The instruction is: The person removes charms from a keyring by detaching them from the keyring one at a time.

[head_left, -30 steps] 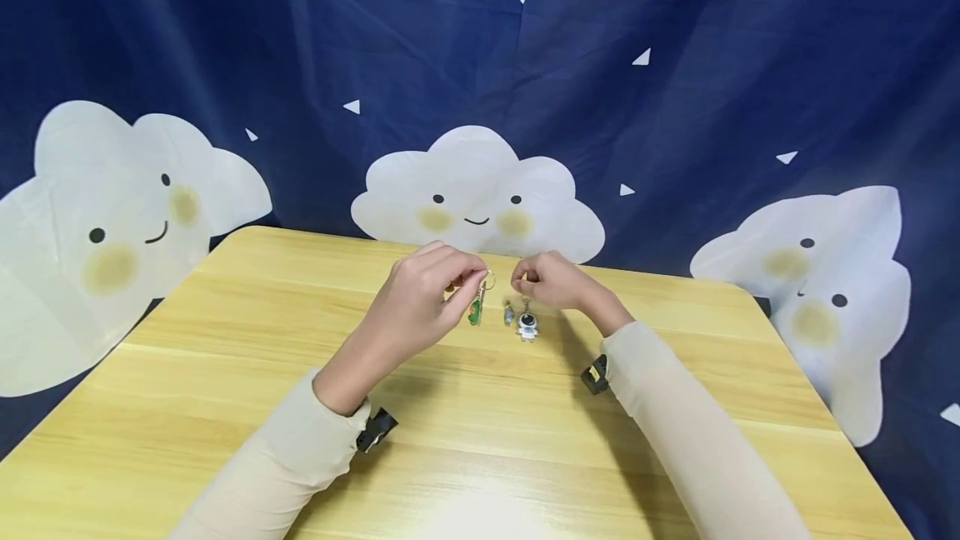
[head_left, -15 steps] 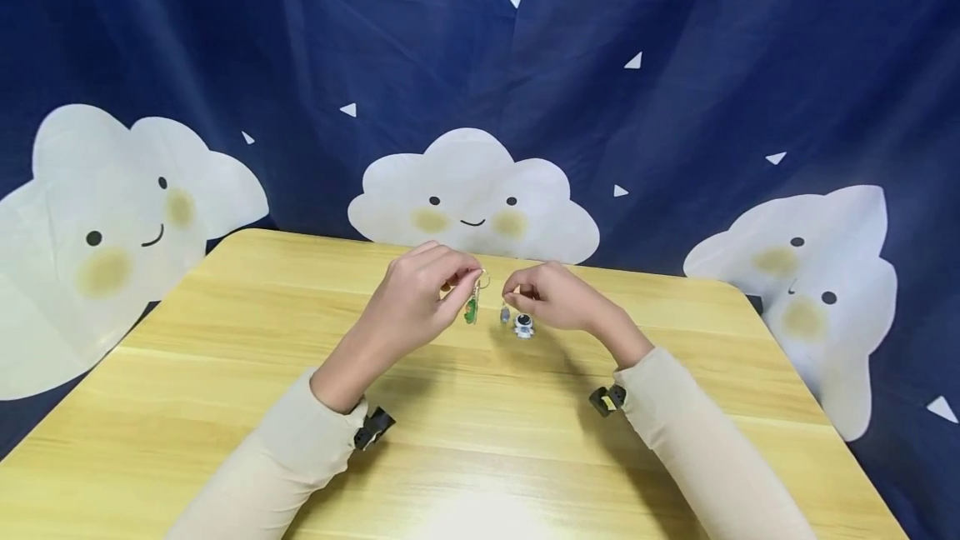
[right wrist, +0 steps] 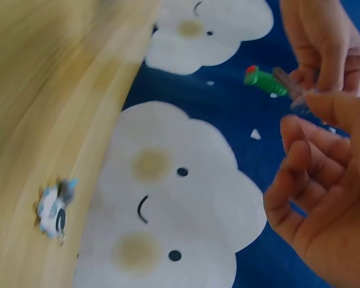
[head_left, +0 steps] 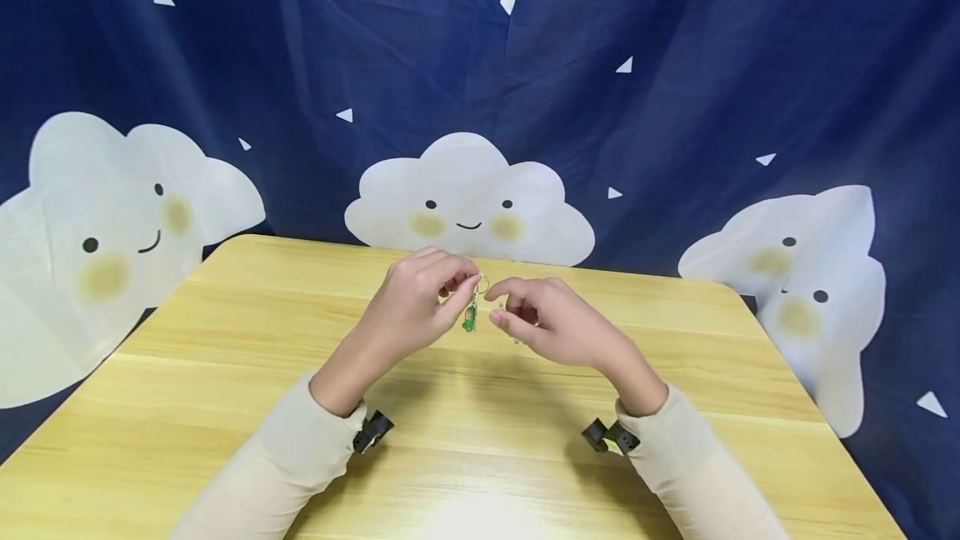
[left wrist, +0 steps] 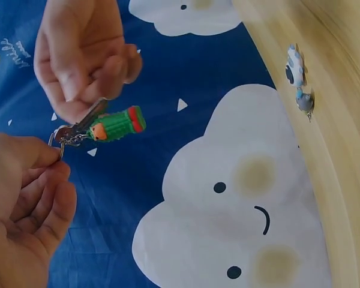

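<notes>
My left hand [head_left: 416,298] pinches a metal key ring [left wrist: 61,147] between thumb and index finger, above the table. From the ring hang a key [left wrist: 92,115] and a green charm [left wrist: 117,125] with red and orange parts. Close by on the right, my right hand [head_left: 561,322] has thumb and index finger apart, holding nothing, its fingertips near the ring. A white astronaut charm [left wrist: 294,66] and a small grey charm [left wrist: 305,102] lie together on the table, below the hands. In the head view the right hand mostly hides them.
The wooden table [head_left: 480,415] has rounded far corners. Behind it hangs a dark blue curtain [head_left: 420,40] with white clouds and triangles. Black wrist cameras sit at both cuffs.
My right hand has come away from the astronaut and grey charms, moving left and nearer toward the key ring, its fingers spreading. The left hand has stayed nearly still with the ring.
</notes>
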Demonstrator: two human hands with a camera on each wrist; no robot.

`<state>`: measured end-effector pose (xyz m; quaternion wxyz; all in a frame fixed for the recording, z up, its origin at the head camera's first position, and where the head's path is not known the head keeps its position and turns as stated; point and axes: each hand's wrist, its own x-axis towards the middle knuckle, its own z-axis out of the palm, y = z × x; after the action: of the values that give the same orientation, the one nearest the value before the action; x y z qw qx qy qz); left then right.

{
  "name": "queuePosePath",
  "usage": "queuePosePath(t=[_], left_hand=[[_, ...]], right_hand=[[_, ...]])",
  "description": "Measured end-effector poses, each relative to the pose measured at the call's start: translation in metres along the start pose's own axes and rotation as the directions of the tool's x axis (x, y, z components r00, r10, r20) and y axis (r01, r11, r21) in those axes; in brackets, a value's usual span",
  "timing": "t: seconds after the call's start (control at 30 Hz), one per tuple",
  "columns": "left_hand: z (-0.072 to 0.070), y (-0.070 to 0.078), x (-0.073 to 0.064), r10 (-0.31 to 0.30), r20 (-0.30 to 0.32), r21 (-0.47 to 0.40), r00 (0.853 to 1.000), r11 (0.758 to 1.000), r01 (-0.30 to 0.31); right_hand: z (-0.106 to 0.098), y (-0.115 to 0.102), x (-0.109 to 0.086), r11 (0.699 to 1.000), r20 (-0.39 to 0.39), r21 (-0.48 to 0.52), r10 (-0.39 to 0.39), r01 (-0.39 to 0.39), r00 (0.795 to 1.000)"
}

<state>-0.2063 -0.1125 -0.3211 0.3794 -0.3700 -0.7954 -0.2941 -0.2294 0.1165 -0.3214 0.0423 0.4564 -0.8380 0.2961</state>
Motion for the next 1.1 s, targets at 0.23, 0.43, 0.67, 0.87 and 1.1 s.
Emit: queuePosePath(t=[0.23, 0.43, 0.67, 0.87, 1.1], left_hand=[[0.001, 0.003, 0.000, -0.001, 0.003, -0.051, 1.000, 0.999, 0.001], [0.001, 0.004, -0.001, -0.016, 0.019, -0.069, 1.000, 0.997, 0.017], [0.001, 0.006, 0.000, -0.017, 0.051, -0.107, 0.999, 0.994, 0.022], [0.000, 0.006, 0.000, -0.026, 0.071, -0.142, 0.997, 0.989, 0.036], [-0.004, 0.005, 0.003, 0.066, 0.047, -0.153, 0.997, 0.987, -0.058]], right_hand=[[0.005, -0.010, -0.004, 0.993, -0.189, 0.099, 0.079, -0.061, 0.979], [0.011, -0.010, -0.005, 0.986, -0.265, 0.168, 0.064, -0.019, 0.962], [0.014, -0.009, -0.006, 0.979, -0.283, 0.201, 0.026, 0.032, 0.959], [0.012, -0.008, -0.009, 0.954, -0.263, 0.299, 0.077, 0.006, 0.962], [0.003, -0.009, -0.011, 0.852, -0.198, 0.515, 0.226, -0.095, 0.954]])
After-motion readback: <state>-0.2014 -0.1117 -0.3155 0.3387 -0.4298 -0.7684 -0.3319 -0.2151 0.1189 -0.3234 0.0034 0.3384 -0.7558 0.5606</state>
